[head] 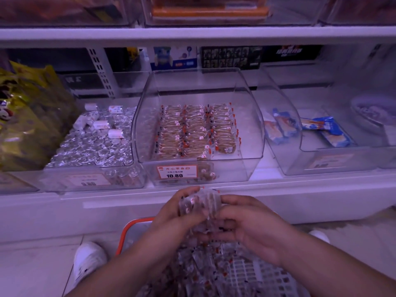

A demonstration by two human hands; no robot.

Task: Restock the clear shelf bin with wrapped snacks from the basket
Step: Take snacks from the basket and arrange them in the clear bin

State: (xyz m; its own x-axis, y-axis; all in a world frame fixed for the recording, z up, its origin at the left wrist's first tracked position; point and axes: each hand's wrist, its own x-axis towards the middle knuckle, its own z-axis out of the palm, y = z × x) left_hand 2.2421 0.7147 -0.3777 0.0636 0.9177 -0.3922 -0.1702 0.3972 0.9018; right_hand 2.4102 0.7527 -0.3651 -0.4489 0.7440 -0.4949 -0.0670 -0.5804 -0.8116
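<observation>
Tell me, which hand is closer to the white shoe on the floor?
Left. The left hand holds the snack bundle above and right of the white shoe; the right hand grips the bundle's other side, farther away.

"10.80" on bin's price tag [174, 172]

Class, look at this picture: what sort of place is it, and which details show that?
Most likely a shop's snack aisle: clear shelf bins of wrapped snacks, a price tag reading 10.80, and a stocking basket on the floor.

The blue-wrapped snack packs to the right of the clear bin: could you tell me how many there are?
4: two in the neighbouring bin, two more further right. Glare may hide others.
</observation>
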